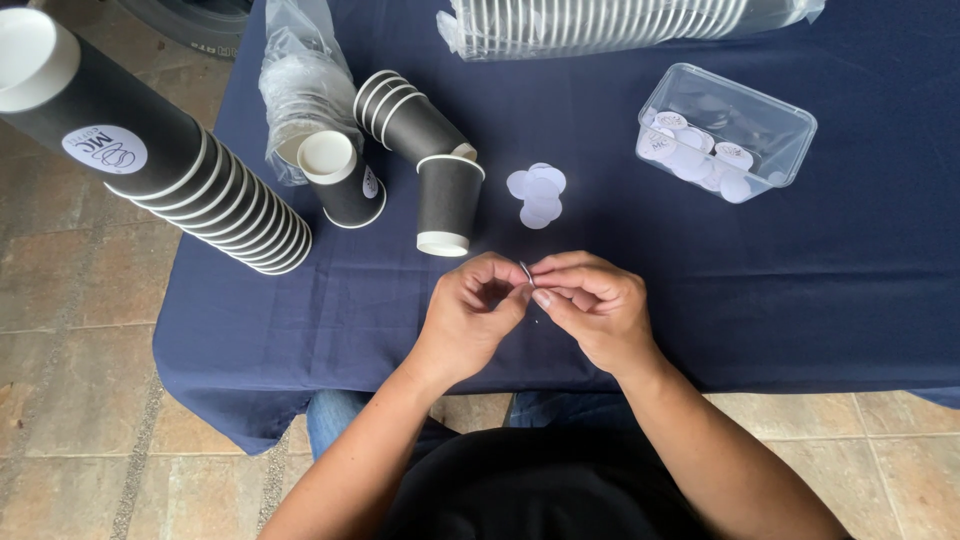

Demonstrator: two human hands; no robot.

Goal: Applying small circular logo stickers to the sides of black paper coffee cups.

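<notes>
Both hands, left hand (pixel 468 312) and right hand (pixel 592 305), pinch 1 thin round sticker (pixel 526 272) edge-on; such a fine grip could crease it or let it slip.

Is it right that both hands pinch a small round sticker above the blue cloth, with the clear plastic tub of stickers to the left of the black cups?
Not quite. The head view shows the clear plastic tub to the right of the black cups, not left. The rest holds: the left hand and right hand pinch a small round sticker above the blue cloth.
</notes>
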